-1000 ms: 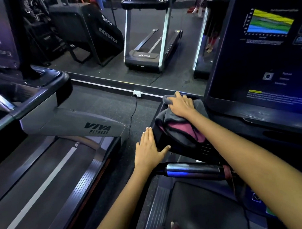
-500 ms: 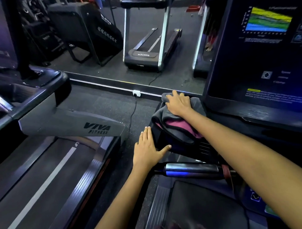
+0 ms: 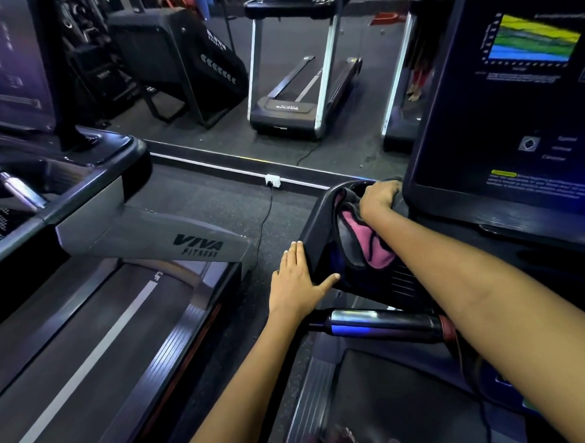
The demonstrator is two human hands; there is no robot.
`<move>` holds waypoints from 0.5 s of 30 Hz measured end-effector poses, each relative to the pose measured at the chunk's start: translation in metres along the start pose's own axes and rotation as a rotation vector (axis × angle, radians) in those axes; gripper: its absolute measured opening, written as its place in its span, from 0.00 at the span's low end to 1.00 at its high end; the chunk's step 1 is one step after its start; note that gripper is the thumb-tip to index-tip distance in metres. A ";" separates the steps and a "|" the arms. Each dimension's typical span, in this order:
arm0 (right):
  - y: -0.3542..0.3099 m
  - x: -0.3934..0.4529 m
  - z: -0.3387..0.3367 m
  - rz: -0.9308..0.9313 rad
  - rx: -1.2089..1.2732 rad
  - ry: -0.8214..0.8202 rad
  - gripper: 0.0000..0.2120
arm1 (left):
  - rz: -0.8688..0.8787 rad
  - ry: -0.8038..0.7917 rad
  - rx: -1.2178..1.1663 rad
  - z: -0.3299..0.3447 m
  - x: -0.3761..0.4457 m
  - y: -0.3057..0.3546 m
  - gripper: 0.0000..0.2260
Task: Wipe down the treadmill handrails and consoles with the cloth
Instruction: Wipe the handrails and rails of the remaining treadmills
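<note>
Two hands on the near treadmill, one head view to go on. Right hand (image 3: 379, 195) clenched round the cloth (image 3: 368, 242), pressing it into the recess at the far left corner of the console tray (image 3: 314, 233), just left of the screen (image 3: 513, 114). Cloth is grey with pink folds, bunched, trailing nearward under the forearm. Left hand (image 3: 296, 281) released, fingers straight, flat against the tray's outer left wall, thumb on its near edge; looks like bracing only.

Progress, my read: mid-wipe on this console's left corner. No wet streaks or dust lines visible, so can't tell which surfaces are already done. Handrail (image 3: 381, 321), the chrome bar near the body, isn't touched by the cloth now. Left neighbour treadmill (image 3: 152, 239) and the far one (image 3: 299, 88) are well apart from the cloth. Likely most of the job remains.
</note>
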State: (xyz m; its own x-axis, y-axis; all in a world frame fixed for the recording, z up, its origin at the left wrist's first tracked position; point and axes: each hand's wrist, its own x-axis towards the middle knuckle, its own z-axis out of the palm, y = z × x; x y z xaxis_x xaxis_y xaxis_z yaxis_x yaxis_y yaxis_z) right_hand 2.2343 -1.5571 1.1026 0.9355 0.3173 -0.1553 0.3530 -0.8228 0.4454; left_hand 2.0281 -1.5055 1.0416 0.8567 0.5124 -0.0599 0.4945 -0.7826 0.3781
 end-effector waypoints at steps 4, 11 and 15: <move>0.007 -0.007 -0.005 -0.029 -0.028 -0.043 0.18 | -0.002 -0.007 -0.010 -0.001 0.000 0.001 0.44; 0.006 -0.029 -0.010 -0.041 -0.017 -0.086 0.19 | -0.003 -0.008 -0.024 -0.002 0.000 0.001 0.44; 0.003 -0.042 -0.009 -0.021 0.034 -0.105 0.18 | -0.007 -0.028 -0.035 -0.004 -0.001 0.001 0.44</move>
State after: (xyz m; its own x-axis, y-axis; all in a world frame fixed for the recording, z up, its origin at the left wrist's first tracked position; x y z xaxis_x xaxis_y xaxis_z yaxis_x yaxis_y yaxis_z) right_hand 2.1960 -1.5685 1.1179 0.9235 0.2849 -0.2567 0.3712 -0.8324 0.4114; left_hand 2.0277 -1.5056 1.0457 0.8574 0.5071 -0.0880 0.4951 -0.7660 0.4101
